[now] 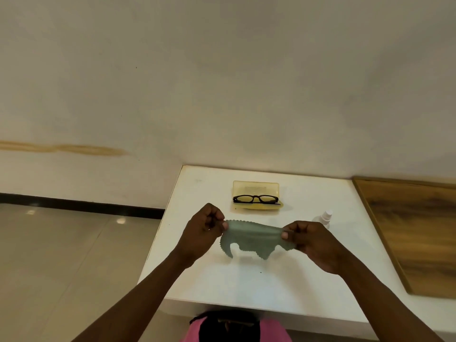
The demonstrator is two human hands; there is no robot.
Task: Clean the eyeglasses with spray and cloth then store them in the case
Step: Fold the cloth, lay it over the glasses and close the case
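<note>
Nearest the camera, below the front edge of the white table (197, 287), a pink garment (274, 329) shows at the bottom of the view. Both forearms reach forward over the table from that edge.

Above the table's near half, the grey-green cloth (251, 236) is stretched between the two hands, raised off the surface. The left hand (202, 233) pinches the cloth's left upper corner between thumb and curled fingers. The right hand (313, 240) pinches the cloth's right upper corner in the same way, thumb on the near face. The cloth has a scalloped edge; its upper edge runs taut from hand to hand, and its lower edge hangs in loose folds, casting a shadow on the table.

Beyond the right hand, toward the table's right side, a small white spray bottle (325, 217) stands upright, partly hidden by that hand.

Beyond the cloth, on the table's far half, the yellow translucent case (256, 190) lies open, lid toward the wall. The black-framed eyeglasses (256, 199) rest in the case, lenses facing the camera, temples folded.

Right of the table, a wood-grain panel (419, 230) lies alongside it. Left of the table, a tiled floor (61, 255) meets a black skirting strip (81, 206) at the foot of the pale wall (222, 82).
</note>
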